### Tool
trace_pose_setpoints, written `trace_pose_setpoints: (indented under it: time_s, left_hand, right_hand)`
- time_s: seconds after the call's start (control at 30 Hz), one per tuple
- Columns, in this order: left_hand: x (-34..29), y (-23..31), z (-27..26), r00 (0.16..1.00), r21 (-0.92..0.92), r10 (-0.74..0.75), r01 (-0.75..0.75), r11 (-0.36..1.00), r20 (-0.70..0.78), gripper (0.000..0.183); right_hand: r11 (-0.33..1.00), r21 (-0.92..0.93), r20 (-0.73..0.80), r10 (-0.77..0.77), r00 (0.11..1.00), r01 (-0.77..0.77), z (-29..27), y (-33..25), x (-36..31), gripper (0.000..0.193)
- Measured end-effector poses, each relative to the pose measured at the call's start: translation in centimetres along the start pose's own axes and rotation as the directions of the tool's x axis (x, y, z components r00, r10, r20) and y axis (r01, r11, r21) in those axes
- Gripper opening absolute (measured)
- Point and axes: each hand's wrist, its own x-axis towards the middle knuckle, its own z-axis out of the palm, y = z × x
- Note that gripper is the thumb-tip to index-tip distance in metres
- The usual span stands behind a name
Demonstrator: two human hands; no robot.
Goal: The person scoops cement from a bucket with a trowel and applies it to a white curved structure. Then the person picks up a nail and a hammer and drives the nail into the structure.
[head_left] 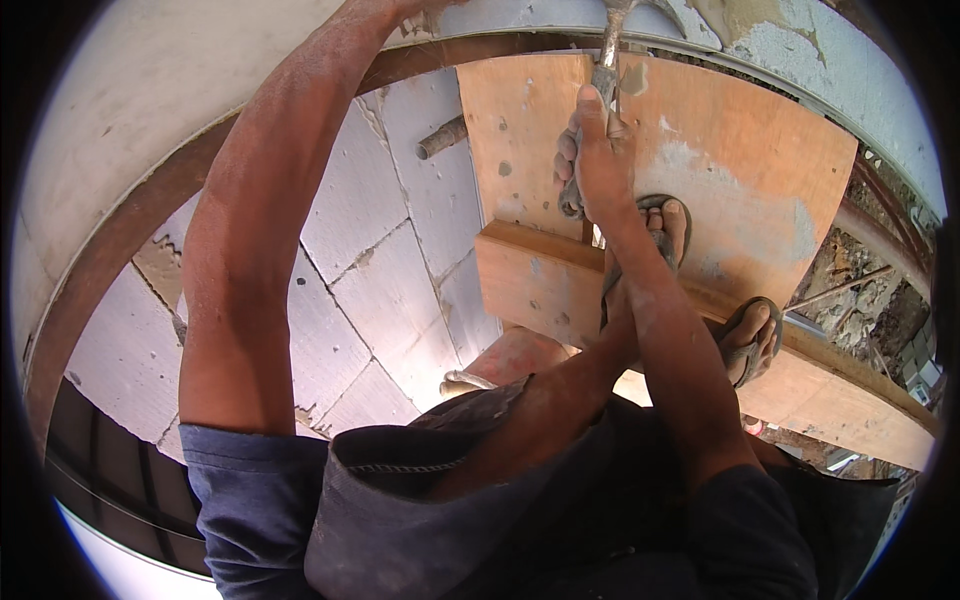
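Observation:
In my right hand (pixel 607 165) is a claw hammer (pixel 608 62). The fingers wrap round its worn grip, with the thumb along the handle. The hammer's head points up at the far edge of the picture and is partly cut off. My left arm (pixel 265 220) reaches up across the left side. Only the base of my left hand (pixel 415 8) shows at the top edge, by the pale wall surface; its fingers are out of sight. Below the right hand, my sandalled feet (pixel 670 225) rest on plywood boards (pixel 540 130).
A wooden beam (pixel 545 245) crosses the plywood. On the left rises a wall of pale blocks (pixel 350 250) with a short pipe stub (pixel 442 137) sticking out. A curved-looking brown strip (pixel 170 180) edges it. Rubble and rusty pipes (pixel 880 240) lie past the boards at right.

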Motion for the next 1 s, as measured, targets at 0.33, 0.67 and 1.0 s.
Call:
trace_pose_setpoints:
  time_s: [0.33, 0.67, 1.0]
  left_hand:
    - [-0.7, 1.9, -0.4, 0.978, -0.084, -0.197, 0.202, 0.976, 0.062, 0.017]
    - [-0.8, 0.7, -0.3, 0.985, -0.193, -0.167, 0.170, 0.967, 0.028, 0.023]
    - [-0.4, -1.3, -0.7, 0.953, -0.139, -0.264, 0.284, 0.949, 0.148, 0.044]
  right_hand:
    - [0.999, -0.048, -0.009, 0.006, 1.000, -0.006, -0.4, -0.1, 0.1, 0.049]
    - [0.996, -0.082, 0.007, -0.034, 0.999, 0.034, -0.7, 0.4, 0.6, 0.045]
    - [1.000, 0.031, -0.048, 0.002, 0.999, 0.000, 5.9, 2.0, -1.0, 0.040]
